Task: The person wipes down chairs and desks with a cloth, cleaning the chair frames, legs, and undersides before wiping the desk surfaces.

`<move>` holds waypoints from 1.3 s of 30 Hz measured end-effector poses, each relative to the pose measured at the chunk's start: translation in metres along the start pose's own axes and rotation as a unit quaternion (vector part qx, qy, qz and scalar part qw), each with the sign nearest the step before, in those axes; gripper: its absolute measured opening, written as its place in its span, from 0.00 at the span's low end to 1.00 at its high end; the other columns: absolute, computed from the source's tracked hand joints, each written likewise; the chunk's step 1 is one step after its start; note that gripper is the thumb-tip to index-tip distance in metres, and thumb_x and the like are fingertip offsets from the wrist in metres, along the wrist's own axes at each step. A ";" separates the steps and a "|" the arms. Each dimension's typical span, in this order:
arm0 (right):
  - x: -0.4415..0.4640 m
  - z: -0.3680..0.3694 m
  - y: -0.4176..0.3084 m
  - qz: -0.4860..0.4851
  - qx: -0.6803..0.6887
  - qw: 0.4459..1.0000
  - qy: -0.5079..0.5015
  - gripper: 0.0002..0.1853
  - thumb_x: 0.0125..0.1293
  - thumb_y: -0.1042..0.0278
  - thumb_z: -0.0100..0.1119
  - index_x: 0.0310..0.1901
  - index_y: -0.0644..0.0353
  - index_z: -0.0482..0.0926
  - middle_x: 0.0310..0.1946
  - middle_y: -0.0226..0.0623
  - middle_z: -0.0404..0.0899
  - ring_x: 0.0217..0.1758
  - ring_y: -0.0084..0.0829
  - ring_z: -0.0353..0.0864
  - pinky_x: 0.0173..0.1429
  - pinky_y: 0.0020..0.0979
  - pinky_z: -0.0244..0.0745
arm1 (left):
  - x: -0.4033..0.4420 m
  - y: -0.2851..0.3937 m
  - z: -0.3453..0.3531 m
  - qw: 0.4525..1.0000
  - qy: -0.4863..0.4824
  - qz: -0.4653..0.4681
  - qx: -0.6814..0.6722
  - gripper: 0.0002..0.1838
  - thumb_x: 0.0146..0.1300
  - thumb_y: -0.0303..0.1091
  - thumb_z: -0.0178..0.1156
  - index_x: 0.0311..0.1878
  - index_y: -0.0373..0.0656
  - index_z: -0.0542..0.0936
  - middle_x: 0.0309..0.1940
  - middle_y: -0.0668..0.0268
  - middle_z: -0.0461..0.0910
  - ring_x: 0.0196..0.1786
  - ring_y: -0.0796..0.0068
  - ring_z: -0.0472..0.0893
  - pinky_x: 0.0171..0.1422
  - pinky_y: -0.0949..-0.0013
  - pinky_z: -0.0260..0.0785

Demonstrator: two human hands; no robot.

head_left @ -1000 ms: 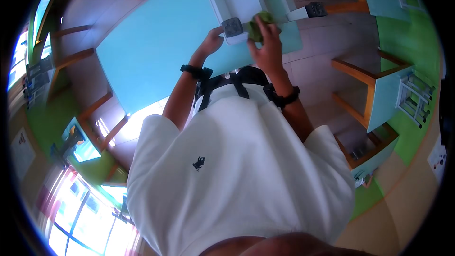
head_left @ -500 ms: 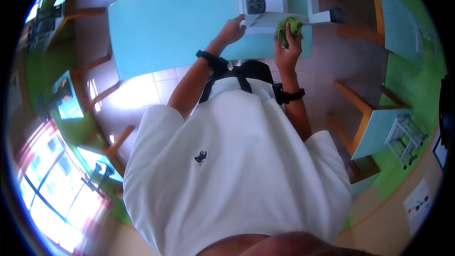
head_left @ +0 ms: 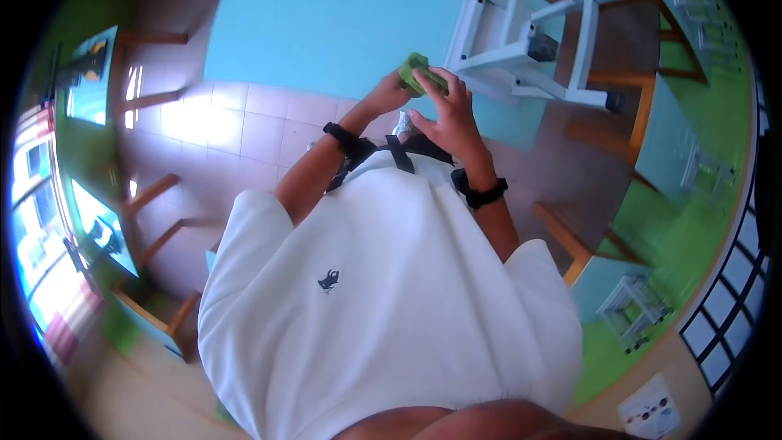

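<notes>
A crumpled green cloth [head_left: 417,68] is between my two hands, just in front of the table's near edge. My left hand [head_left: 388,95] grips its left side, the fingertips partly hidden behind it. From the right, my right hand [head_left: 454,110] presses bent fingers onto the cloth, with the thumb lower down and apart. To the right of the hands, a white stool [head_left: 509,33] with dark foot caps lies with its legs sticking up on the light blue table [head_left: 326,16]. Neither hand touches the stool.
Other light blue tables with wooden legs stand on the right [head_left: 668,134] and on the left [head_left: 90,73]. A small white stool [head_left: 634,310] is at the lower right. Pinkish floor tiles [head_left: 261,122] show between me and the tables. Bright windows [head_left: 41,228] are at far left.
My left hand has let go of the stool and taken hold of the cloth. My right hand has brought the cloth leftward, away from the stool. The view has turned and the stool's pose differs.
</notes>
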State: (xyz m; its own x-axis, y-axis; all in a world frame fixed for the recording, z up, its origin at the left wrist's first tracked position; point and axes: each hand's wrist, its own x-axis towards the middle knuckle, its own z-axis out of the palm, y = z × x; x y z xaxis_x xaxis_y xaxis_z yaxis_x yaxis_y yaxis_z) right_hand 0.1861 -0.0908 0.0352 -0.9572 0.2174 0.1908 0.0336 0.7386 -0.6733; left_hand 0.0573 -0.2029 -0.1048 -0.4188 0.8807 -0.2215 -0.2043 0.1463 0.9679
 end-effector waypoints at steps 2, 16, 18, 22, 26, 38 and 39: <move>0.022 -0.005 -0.051 -0.111 -0.015 0.994 0.008 0.30 0.57 0.68 0.66 0.64 0.51 0.72 0.58 0.45 0.70 0.55 0.43 0.73 0.58 0.43 0.69 | -0.029 0.033 -0.025 0.996 0.075 0.000 0.044 0.18 0.63 0.30 0.57 0.56 0.41 0.76 0.48 0.58 0.82 0.53 0.66 0.80 0.56 0.64 0.72; 0.136 0.052 -0.443 -0.537 0.324 0.778 0.036 0.25 0.67 0.51 0.56 0.62 0.08 0.65 0.48 0.20 0.65 0.53 0.32 0.62 0.50 0.39 0.60 | -0.301 0.012 -0.249 0.801 0.581 0.128 0.062 0.19 0.53 0.20 0.51 0.49 0.38 0.78 0.38 0.56 0.84 0.45 0.69 0.83 0.49 0.66 0.74; 0.158 0.073 -0.477 -0.552 0.318 0.771 0.018 0.23 0.68 0.52 0.55 0.59 0.05 0.65 0.54 0.17 0.65 0.56 0.31 0.62 0.54 0.38 0.60 | -0.336 -0.020 -0.280 0.781 0.620 0.058 0.039 0.21 0.54 0.21 0.53 0.52 0.40 0.78 0.39 0.48 0.83 0.45 0.56 0.84 0.50 0.61 0.74; 0.213 0.092 -0.539 -0.629 0.276 0.723 -0.066 0.19 0.69 0.53 0.51 0.58 0.14 0.69 0.60 0.17 0.66 0.59 0.30 0.63 0.59 0.38 0.60 | -0.381 -0.022 -0.324 0.727 0.672 0.080 0.116 0.19 0.54 0.19 0.50 0.49 0.37 0.80 0.40 0.44 0.81 0.45 0.53 0.84 0.50 0.61 0.73; 0.272 0.107 -0.582 -0.675 0.170 0.699 -0.166 0.17 0.68 0.55 0.49 0.59 0.31 0.71 0.58 0.22 0.68 0.57 0.30 0.65 0.56 0.38 0.62 | -0.411 -0.015 -0.366 0.754 0.655 0.042 0.023 0.17 0.54 0.18 0.48 0.44 0.35 0.82 0.36 0.46 0.82 0.41 0.59 0.85 0.48 0.64 0.74; 0.450 0.282 -0.667 -0.709 0.329 0.595 -0.187 0.17 0.63 0.62 0.55 0.54 0.45 0.76 0.47 0.29 0.71 0.45 0.29 0.68 0.44 0.34 0.65 | -0.481 0.071 -0.574 0.699 0.706 0.015 -0.114 0.14 0.61 0.21 0.52 0.46 0.32 0.83 0.33 0.60 0.84 0.36 0.73 0.83 0.42 0.71 0.77; 0.462 0.305 -0.676 -0.703 0.356 0.588 -0.181 0.17 0.62 0.62 0.56 0.54 0.46 0.77 0.46 0.29 0.71 0.44 0.29 0.69 0.43 0.34 0.65 | -0.491 0.088 -0.595 0.689 0.715 0.017 -0.117 0.14 0.61 0.21 0.52 0.46 0.32 0.83 0.33 0.60 0.84 0.36 0.73 0.83 0.42 0.71 0.77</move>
State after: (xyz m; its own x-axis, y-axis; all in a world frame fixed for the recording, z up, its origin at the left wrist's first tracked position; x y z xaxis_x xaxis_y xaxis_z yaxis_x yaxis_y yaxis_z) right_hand -0.3668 -0.6844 0.3606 0.1030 -0.5347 0.8388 -0.8706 -0.4562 -0.1839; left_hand -0.2813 -0.8902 0.0182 -0.8367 -0.4863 -0.2517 -0.2404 -0.0868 0.9668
